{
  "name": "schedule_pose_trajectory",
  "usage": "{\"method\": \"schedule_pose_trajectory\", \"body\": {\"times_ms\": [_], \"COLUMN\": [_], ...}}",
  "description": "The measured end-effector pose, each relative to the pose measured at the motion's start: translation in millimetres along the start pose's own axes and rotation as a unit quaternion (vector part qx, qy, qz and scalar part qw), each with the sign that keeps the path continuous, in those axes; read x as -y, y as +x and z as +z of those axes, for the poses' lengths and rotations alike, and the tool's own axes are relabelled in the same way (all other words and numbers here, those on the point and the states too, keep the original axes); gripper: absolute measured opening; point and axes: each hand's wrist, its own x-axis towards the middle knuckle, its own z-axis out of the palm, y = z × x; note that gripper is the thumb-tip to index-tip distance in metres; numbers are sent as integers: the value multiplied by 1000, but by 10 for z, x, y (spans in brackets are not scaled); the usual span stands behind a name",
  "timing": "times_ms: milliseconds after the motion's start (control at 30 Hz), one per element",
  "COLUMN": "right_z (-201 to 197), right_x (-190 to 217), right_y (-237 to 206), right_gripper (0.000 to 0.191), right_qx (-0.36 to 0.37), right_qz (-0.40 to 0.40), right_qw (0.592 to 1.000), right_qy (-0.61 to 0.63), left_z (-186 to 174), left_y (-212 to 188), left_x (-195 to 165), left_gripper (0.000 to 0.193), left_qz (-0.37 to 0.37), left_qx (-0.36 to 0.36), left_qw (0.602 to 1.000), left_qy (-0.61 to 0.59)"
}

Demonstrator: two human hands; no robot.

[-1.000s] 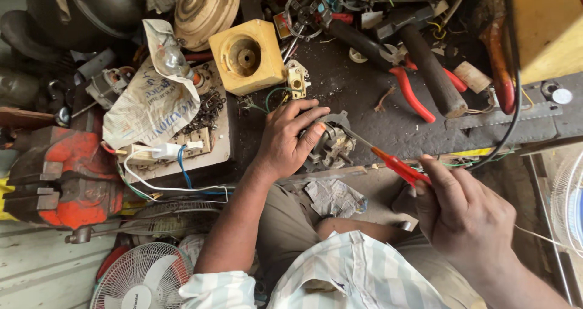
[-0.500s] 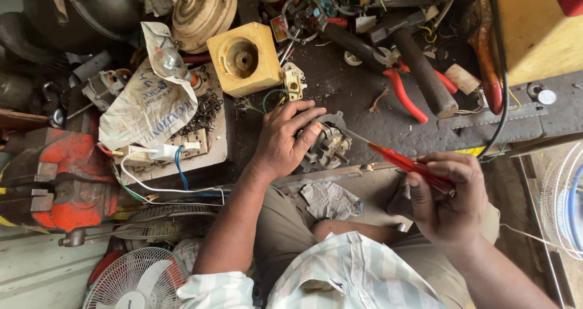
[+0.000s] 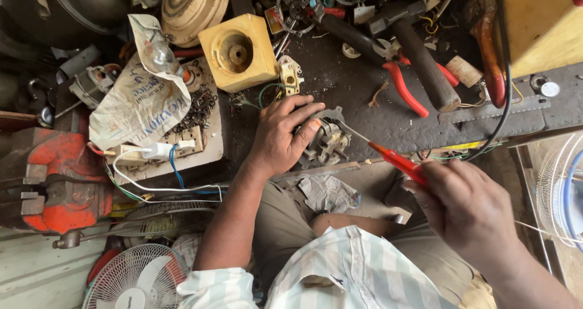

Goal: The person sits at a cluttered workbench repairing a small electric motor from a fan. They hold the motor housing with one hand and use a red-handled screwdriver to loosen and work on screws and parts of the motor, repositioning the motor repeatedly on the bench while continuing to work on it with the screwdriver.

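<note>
Motor assembly, a small grey metal unit, sits at the front edge of the dark workbench, just right of the left hand. Compared with the earlier frames, the motor assembly and the left hand are unchanged in position. The right hand has shifted: one second ago it lay low with the red-handled screwdriver reaching up from near the bench edge; half a second ago it was raised closer to the bench.

Left hand pose: palm down, fingers spread and curled over the left side and top of the motor assembly, clamping it against the bench. The forearm runs up from the lower left.

Right hand pose: fingers closed together around the rear of the screwdriver handle. The metal shaft points up and left, its tip touching the top of the motor assembly.

Hidden: the left part of the motor assembly lies under the fingers; the rear of the handle is inside the fist. Exact tip contact point cannot be determined.
</note>
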Motion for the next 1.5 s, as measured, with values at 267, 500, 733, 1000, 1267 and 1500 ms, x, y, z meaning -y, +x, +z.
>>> {"method": "schedule_pose_trajectory", "body": {"times_ms": [267,500,733,1000,1267,1500], "right_z": [41,-51,-59,201,28,47], "right_x": [109,162,223,215,207,217], "right_y": [22,92,17,23,0,54], "right_gripper": [38,32,34,34,38,19], "right_qx": [-45,-4,18,-108,-60,-65], "right_qz": [-34,53,-97,-25,14,-9], "right_qw": [997,994,980,987,996,997], "right_qy": [48,-99,-171,118,-70,-37], "left_z": [19,17,10,25,46,24], "left_y": [-11,-12,-6,-31,-40,-49], "left_x": [-24,-42,-33,-40,-11,-9], "left_gripper": [34,33,33,33,34,34], "left_qz": [-5,1,6,3,-4,-1], "left_qx": [-8,-9,-6,-19,-21,-20], "left_qw": [1000,1000,1000,1000,1000,1000], "left_qy": [-8,-3,0,-3,-4,1]}}
